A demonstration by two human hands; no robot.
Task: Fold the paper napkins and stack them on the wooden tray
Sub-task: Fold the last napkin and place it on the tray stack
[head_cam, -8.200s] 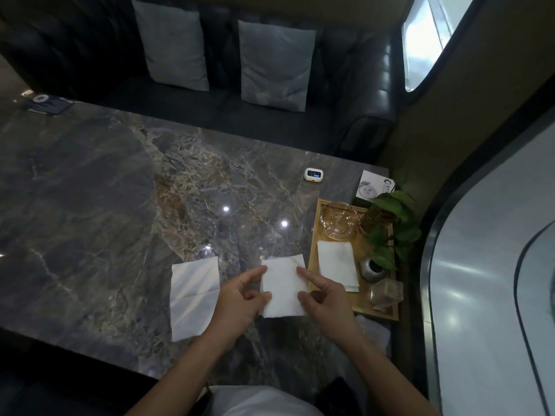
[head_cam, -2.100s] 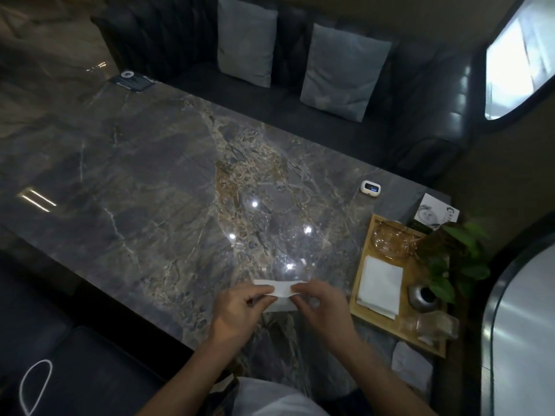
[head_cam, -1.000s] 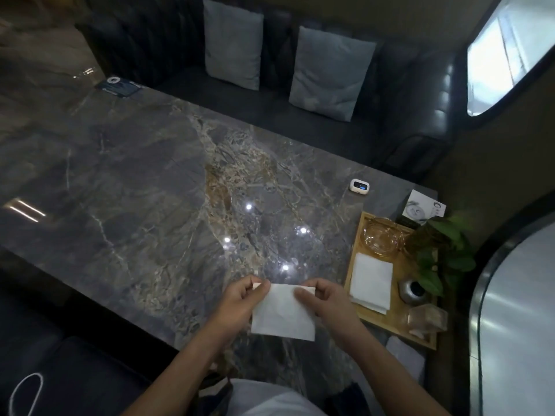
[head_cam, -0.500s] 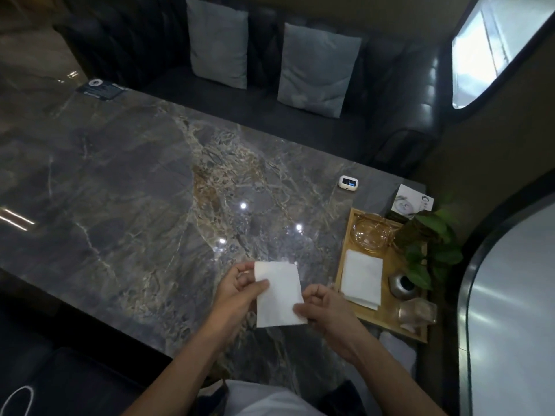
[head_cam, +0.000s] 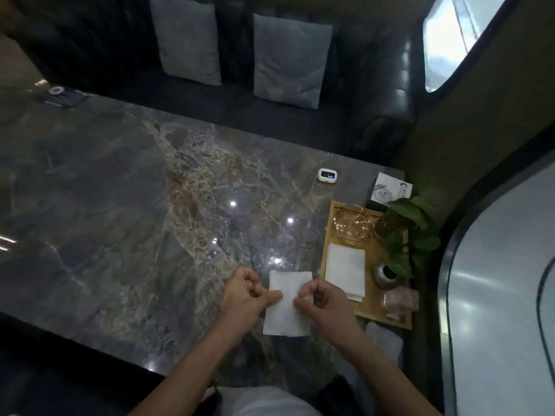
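A folded white paper napkin (head_cam: 287, 313) lies on the dark marble table near its front edge. My left hand (head_cam: 244, 298) pinches the napkin's left edge with thumb and curled fingers. From the other side my right hand (head_cam: 322, 301) pinches its right edge. Just to the right stands the wooden tray (head_cam: 326, 253), and a stack of folded white napkins (head_cam: 345, 270) rests in its near half.
On the tray also sit an amber glass dish (head_cam: 353, 225), a small grey pot (head_cam: 384, 274) with a green plant (head_cam: 411, 229) and a clear glass (head_cam: 399, 300). A small white device (head_cam: 327, 175) and a card (head_cam: 389, 189) lie behind it. A dark sofa with grey cushions runs along the far side.
Both hands have closed onto the sides of the folded napkin, which now lies as an upright rectangle on the table. The view has shifted slightly.
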